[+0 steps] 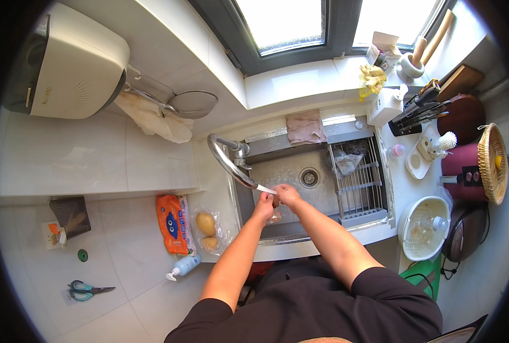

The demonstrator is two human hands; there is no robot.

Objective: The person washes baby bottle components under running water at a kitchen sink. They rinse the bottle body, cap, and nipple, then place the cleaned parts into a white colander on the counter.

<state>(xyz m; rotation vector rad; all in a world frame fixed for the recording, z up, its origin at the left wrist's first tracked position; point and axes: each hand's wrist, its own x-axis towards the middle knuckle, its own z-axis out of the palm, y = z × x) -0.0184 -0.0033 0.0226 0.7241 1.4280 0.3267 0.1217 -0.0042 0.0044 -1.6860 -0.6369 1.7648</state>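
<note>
Both hands are over the left part of a stainless steel sink (276, 171), under water running from a curved chrome faucet (229, 163). My right hand (286, 195) is at the stream, its fingers bent. Just below and to the left, my left hand (263, 207) is close against it with curled fingers. Something small and brownish shows between the hands, too hidden to name or to tell which hand has it. Beneath them, a pinkish, shiny shape (274, 217) is partly covered by my left wrist. Wet patches cover the sink floor around the drain (309, 177).
A roll-out drying rack (359, 188) with a clear plastic bag (348, 164) spans the sink's right side. Potatoes (205, 224) in plastic, orange wipes (172, 225) and a blue pump bottle (187, 265) stand left. A white colander (426, 227) is right; a cloth (306, 127) hangs behind.
</note>
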